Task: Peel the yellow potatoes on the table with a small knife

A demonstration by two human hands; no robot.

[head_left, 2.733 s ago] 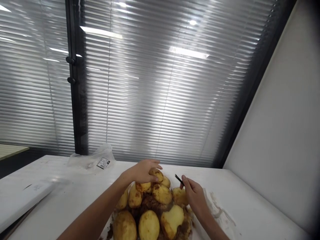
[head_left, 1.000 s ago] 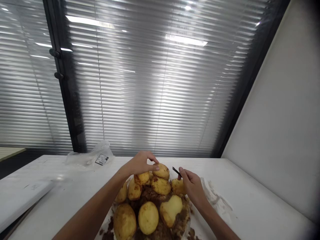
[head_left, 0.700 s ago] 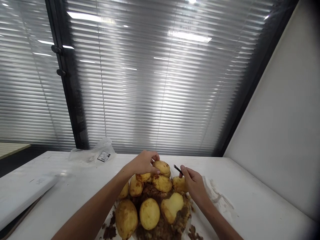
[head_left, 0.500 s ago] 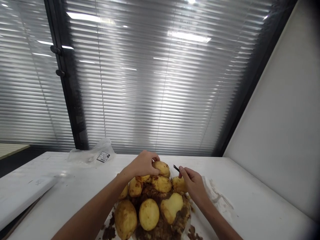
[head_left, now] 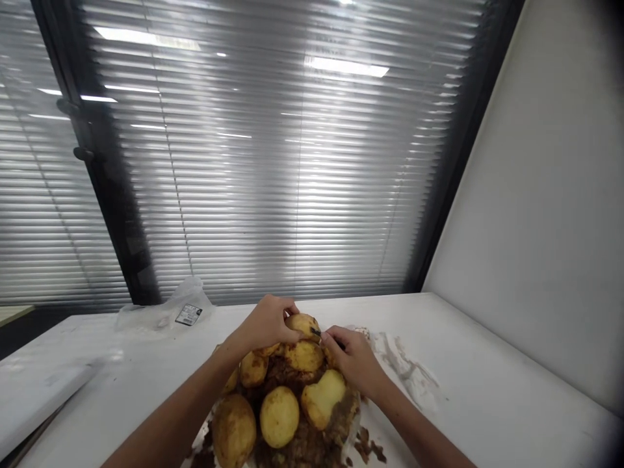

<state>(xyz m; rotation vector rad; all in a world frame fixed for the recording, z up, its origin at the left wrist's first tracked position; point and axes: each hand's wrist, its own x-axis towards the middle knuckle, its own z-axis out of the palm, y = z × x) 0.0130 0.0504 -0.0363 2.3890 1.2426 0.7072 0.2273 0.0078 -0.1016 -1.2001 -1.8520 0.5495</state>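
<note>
At the top of a brown heap, my left hand (head_left: 272,323) is closed around a potato (head_left: 303,324) with patchy skin. My right hand (head_left: 355,356) pinches a small dark-handled tool (head_left: 316,332) whose tip meets the potato's right side; its exact kind is too small to make out. Below lie several more potatoes, among them a pale peeled one (head_left: 279,416), a partly bared one (head_left: 322,398) and a larger one with brownish skin (head_left: 234,430). They rest on a mass of brown peelings (head_left: 298,437), and part of a clear container shows at its right edge.
A clear plastic bag (head_left: 166,314) with a label lies at the back left of the white table (head_left: 468,364). Crumpled white tissue (head_left: 404,370) is right of the heap. A flat white box (head_left: 43,403) sits at the left. Window blinds (head_left: 273,162) stand behind.
My right hand has moved left, bringing the tool from beside the potato onto its surface. My left hand keeps its hold. The whole view has shifted a little to the right.
</note>
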